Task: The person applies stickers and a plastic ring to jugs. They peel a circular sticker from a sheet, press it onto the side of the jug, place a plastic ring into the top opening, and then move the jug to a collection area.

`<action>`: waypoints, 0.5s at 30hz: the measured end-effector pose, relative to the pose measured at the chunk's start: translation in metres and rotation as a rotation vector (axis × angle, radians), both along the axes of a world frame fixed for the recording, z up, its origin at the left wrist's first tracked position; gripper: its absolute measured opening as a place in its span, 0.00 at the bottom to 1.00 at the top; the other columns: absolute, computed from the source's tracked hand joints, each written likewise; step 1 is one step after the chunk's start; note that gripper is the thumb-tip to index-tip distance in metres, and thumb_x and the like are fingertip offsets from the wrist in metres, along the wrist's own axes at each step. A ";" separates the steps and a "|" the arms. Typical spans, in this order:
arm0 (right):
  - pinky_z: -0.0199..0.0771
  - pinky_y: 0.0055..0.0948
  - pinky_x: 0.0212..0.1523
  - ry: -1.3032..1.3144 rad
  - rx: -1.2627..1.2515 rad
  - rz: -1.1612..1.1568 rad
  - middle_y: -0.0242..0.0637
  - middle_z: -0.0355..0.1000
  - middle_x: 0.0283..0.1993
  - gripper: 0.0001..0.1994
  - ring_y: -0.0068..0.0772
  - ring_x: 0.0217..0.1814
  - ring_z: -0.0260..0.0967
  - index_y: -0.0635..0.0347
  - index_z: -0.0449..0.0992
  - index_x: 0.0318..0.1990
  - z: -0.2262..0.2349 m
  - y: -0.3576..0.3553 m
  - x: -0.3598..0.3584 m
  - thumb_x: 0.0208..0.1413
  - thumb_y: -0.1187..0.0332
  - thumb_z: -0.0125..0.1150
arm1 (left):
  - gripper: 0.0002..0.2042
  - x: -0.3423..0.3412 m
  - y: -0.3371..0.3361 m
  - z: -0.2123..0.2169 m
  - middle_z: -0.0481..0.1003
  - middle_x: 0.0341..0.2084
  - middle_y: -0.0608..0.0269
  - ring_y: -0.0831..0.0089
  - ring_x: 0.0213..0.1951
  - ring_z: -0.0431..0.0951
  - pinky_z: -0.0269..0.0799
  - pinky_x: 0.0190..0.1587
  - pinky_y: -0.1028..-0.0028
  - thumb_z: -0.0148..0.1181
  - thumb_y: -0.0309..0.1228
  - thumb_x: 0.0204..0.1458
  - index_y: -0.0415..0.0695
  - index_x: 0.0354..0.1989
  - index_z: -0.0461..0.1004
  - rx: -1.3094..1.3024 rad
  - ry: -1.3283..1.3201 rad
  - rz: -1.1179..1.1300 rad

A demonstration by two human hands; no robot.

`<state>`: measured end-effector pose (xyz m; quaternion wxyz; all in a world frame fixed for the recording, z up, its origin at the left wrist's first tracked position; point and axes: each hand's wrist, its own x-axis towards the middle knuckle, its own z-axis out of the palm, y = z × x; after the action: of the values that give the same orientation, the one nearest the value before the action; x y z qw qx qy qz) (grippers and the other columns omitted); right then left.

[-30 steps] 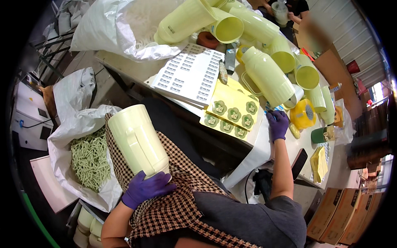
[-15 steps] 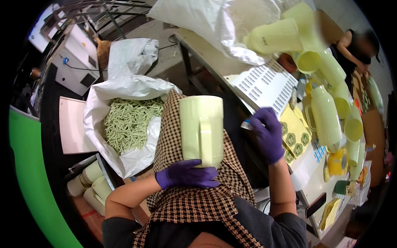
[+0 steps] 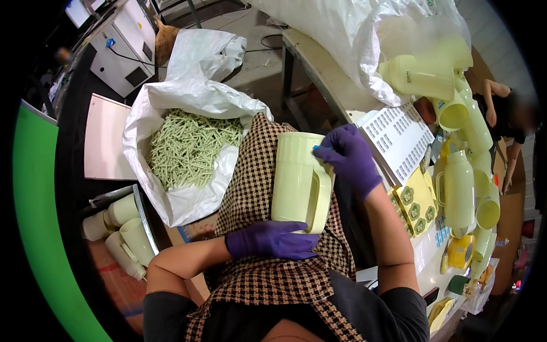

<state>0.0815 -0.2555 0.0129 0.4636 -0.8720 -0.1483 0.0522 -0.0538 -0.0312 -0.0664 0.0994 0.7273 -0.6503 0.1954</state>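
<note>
Both of our hands wear purple gloves, and both are on one pale yellow jug (image 3: 296, 176) in the middle of the frame. Our left hand (image 3: 272, 239) lies under the jug's bottom with its fingers wrapped along the lower edge, so it is closed on the jug. Our right hand (image 3: 350, 157) sits at the jug's top rim, fingers bent and pinched together there; a tiny bit of blue shows at the fingertips, too small to tell what it is. We hold the jug upright over our lap, which is covered by a brown checked apron (image 3: 256, 188), and its handle points to the right. Left of the jug, an open white bag (image 3: 182, 102) is full of thin pale green sticks (image 3: 191, 148). At the lower left of the frame, more pale cups (image 3: 122, 228) lie stacked on the floor. To the right stands the bench (image 3: 319, 62), with a white sheet of small labels (image 3: 399, 139) and a yellow sheet of round stickers (image 3: 416, 199) on it. More yellow jugs (image 3: 461, 188) are piled along the right side of the bench. In the upper right, a big clear plastic bag (image 3: 364, 34) rests on the bench.
</note>
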 end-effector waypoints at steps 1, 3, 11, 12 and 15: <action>0.73 0.36 0.46 -0.098 -0.087 0.008 0.42 0.69 0.41 0.17 0.39 0.41 0.69 0.61 0.77 0.39 -0.009 0.001 0.003 0.49 0.60 0.76 | 0.22 0.002 0.002 0.000 0.72 0.63 0.63 0.66 0.63 0.73 0.68 0.67 0.59 0.56 0.31 0.62 0.55 0.66 0.68 -0.003 0.032 -0.033; 0.74 0.39 0.47 -0.309 0.004 -0.101 0.44 0.70 0.44 0.25 0.40 0.43 0.69 0.62 0.75 0.51 -0.021 0.001 0.011 0.50 0.59 0.76 | 0.21 0.005 0.003 0.002 0.70 0.64 0.56 0.59 0.64 0.72 0.66 0.68 0.54 0.57 0.32 0.63 0.51 0.65 0.69 -0.007 0.097 -0.111; 0.75 0.35 0.47 -0.434 0.185 -0.325 0.42 0.75 0.40 0.14 0.41 0.43 0.73 0.58 0.79 0.52 -0.057 -0.056 -0.031 0.59 0.71 0.66 | 0.24 0.047 0.069 0.150 0.68 0.63 0.43 0.52 0.60 0.74 0.71 0.62 0.53 0.69 0.43 0.51 0.44 0.54 0.78 -0.968 1.404 0.378; 0.75 0.33 0.47 -0.359 0.200 -0.362 0.42 0.75 0.41 0.12 0.42 0.44 0.74 0.56 0.81 0.49 -0.041 -0.068 -0.059 0.58 0.72 0.66 | 0.24 0.060 0.067 0.163 0.68 0.63 0.43 0.53 0.60 0.74 0.71 0.61 0.55 0.68 0.45 0.50 0.40 0.49 0.79 -0.917 1.113 0.475; 0.77 0.31 0.44 -0.468 0.014 -0.535 0.42 0.76 0.40 0.10 0.39 0.41 0.77 0.61 0.82 0.44 -0.028 -0.127 -0.127 0.54 0.77 0.68 | 0.28 0.108 0.048 0.165 0.70 0.61 0.42 0.55 0.57 0.74 0.70 0.61 0.60 0.64 0.53 0.48 0.34 0.39 0.80 -0.823 1.030 0.354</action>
<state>-0.0458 -0.3822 -0.0151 0.4202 -0.8651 -0.0171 -0.2735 0.0537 0.0166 0.0986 0.6311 0.7261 -0.2639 0.0692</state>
